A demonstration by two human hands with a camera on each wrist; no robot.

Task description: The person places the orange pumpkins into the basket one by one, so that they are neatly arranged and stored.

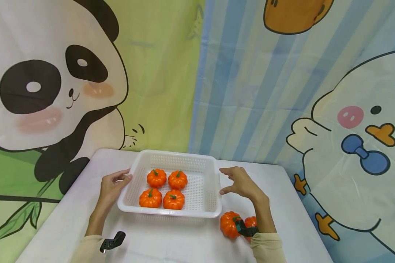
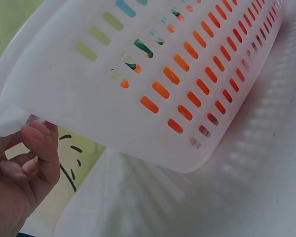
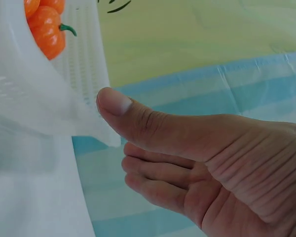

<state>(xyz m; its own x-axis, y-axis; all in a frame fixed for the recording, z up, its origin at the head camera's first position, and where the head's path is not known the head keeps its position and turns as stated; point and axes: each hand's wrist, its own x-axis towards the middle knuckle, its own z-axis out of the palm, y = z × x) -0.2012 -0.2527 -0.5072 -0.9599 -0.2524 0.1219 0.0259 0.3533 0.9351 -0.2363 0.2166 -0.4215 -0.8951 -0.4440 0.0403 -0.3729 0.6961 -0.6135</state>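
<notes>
A white perforated plastic basket (image 1: 202,213) stands on the table with several small orange pumpkins (image 1: 173,199) inside, grouped toward its left half. My left hand (image 1: 113,184) is at the basket's left rim, fingers loosely bent and the thumb and index tips close to the edge; in the left wrist view the rim hides some fingertips. Beside the right rim is my right hand (image 1: 240,182), thumb and fingers spread apart with nothing between them. In the right wrist view its thumb (image 3: 138,116) overlaps the basket's corner, and I cannot tell whether they touch.
Two more orange pumpkins (image 1: 229,224) lie on the white table (image 1: 171,241) by my right wrist, one partly hidden by the dark wrist strap (image 1: 246,229). A cartoon-printed curtain (image 1: 164,91) hangs behind the table and along its sides.
</notes>
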